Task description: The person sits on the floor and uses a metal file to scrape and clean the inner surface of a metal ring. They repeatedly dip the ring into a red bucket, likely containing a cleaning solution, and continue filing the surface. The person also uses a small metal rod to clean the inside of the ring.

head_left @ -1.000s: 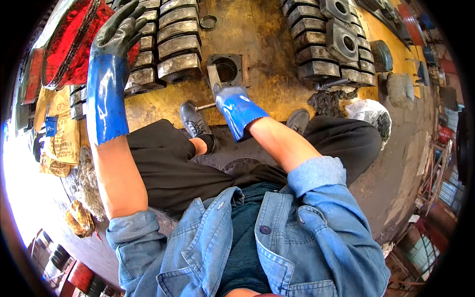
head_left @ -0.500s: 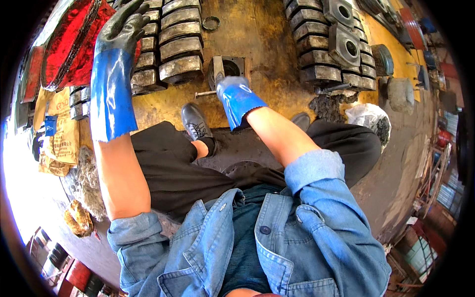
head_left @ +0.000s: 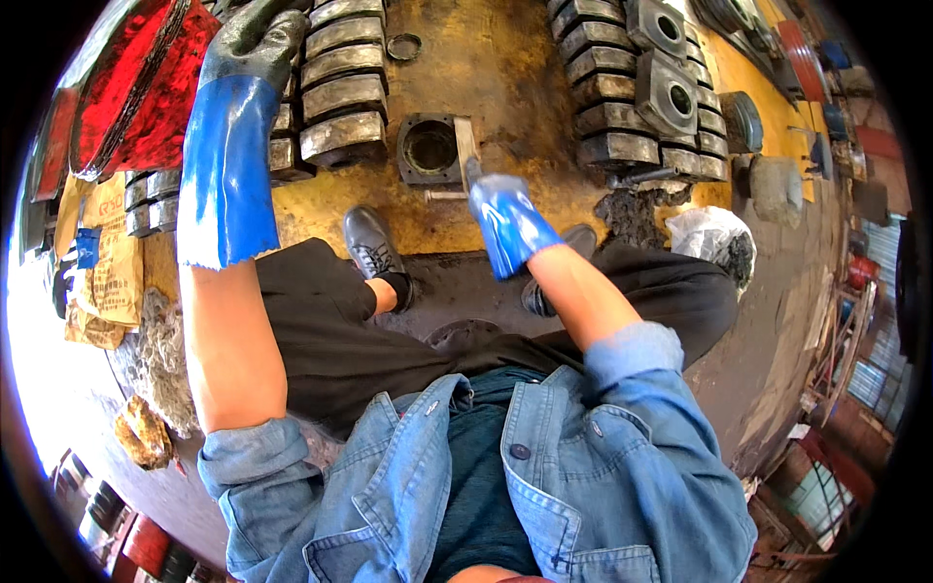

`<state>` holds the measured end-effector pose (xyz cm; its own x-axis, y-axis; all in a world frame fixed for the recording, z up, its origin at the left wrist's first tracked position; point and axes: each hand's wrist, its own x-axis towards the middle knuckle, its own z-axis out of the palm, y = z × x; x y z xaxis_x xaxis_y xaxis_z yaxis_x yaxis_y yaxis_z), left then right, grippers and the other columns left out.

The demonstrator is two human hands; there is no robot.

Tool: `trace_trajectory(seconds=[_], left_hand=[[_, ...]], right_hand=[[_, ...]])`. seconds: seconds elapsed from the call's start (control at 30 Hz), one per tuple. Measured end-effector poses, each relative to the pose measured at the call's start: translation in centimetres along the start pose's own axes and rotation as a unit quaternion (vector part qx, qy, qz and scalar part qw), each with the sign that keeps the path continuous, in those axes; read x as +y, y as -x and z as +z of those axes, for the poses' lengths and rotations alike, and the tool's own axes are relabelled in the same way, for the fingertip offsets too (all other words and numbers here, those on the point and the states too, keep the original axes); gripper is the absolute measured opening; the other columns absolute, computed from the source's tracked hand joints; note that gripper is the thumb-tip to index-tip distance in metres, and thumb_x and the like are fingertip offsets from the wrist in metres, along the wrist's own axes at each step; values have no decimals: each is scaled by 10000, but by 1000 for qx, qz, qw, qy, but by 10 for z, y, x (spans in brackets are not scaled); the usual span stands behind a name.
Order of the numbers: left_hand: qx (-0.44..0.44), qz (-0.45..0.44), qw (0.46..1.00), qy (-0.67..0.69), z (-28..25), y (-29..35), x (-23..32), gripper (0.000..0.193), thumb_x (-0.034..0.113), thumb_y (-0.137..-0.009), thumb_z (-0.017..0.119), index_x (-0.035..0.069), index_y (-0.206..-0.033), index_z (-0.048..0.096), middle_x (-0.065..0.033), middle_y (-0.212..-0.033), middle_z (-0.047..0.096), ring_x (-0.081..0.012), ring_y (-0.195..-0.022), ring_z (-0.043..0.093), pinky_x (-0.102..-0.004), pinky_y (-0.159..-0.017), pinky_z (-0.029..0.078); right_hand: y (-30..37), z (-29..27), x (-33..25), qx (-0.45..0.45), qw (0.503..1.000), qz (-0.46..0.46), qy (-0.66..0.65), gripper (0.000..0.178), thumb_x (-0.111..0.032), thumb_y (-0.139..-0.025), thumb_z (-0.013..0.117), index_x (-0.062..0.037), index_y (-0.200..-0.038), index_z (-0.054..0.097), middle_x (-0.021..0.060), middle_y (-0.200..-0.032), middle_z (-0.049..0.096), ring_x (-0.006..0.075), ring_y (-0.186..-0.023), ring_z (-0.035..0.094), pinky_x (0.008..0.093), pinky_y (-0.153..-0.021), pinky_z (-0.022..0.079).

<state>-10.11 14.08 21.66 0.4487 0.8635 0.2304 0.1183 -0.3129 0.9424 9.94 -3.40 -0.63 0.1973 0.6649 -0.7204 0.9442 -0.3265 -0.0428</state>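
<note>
My right hand (head_left: 498, 191), in a blue glove with a grey palm, is closed around a pale flat strip (head_left: 465, 139) that points away from me. A thin metal rod (head_left: 445, 195) sticks out leftward beside that hand. Just left of the strip, a square dark metal block (head_left: 428, 151) with a round hole lies on the stained yellow surface. My left hand (head_left: 255, 44), gloved alike, is stretched out at the upper left over a row of metal blocks. Its fingers look loosely bent and apart, partly cut off by the top edge; nothing shows in them.
Rows of curved metal blocks (head_left: 342, 92) stand at the left, with more rows (head_left: 614, 107) at the right. Two holed square blocks (head_left: 668, 95) rest atop the right rows. A small ring (head_left: 404, 47) lies between. Red sheeting (head_left: 146, 92) and a white plastic bag (head_left: 702, 228) flank me.
My right hand has moved right with the strip and rod, uncovering the hole of the square block. My left hand has shifted slightly right and farther away.
</note>
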Motion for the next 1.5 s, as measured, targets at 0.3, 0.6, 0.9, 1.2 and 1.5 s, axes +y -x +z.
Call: trace_trajectory(seconds=[0.3, 0.6, 0.9, 1.2, 1.5], left_hand=[[-8, 5, 1000, -29, 3, -3, -11, 382, 187, -937, 524, 51, -1295, 511, -84, -1231, 583, -174, -1117, 553, -291, -953, 437], [11, -44, 999, 14, 0, -3, -21, 372, 167, -940, 516, 32, -1287, 513, -126, -1225, 582, -193, -1099, 567, -298, -954, 444], [-13, 8, 999, -40, 17, -8, -36, 331, 126, -900, 590, 40, -1219, 580, -102, -1123, 645, -160, -1006, 605, -275, -895, 469], [-49, -45, 997, -44, 12, -4, -37, 375, 58, -926, 527, -9, -1293, 485, -141, -1272, 548, -218, -1167, 526, -312, -1003, 416], [-80, -38, 991, -97, 19, 1, -29, 395, 120, -936, 516, -1, -1309, 471, -162, -1265, 548, -248, -1152, 539, -326, -973, 438]], right_hand=[[-9, -3, 5, 52, 998, 32, 0, 323, -247, -866, 462, -130, -1080, 673, 88, -1097, 663, 251, -1014, 640, 381, -825, 507], [61, 4, 25, 88, 960, 137, -230, 384, -201, -879, 434, -150, -1242, 552, 162, -1077, 646, 325, -1013, 617, 417, -861, 491], [9, 41, 38, 108, 935, 136, -311, 339, -262, -883, 476, -164, -1187, 587, 180, -1003, 652, 346, -913, 630, 440, -788, 495], [11, 20, 43, 119, 944, 88, -294, 373, -308, -878, 511, -91, -1173, 583, 174, -956, 667, 334, -886, 640, 415, -783, 507], [15, 50, 72, 354, 610, 86, -703, 344, -250, -854, 522, -51, -1117, 623, 217, -797, 661, 304, -697, 651, 393, -657, 525]])
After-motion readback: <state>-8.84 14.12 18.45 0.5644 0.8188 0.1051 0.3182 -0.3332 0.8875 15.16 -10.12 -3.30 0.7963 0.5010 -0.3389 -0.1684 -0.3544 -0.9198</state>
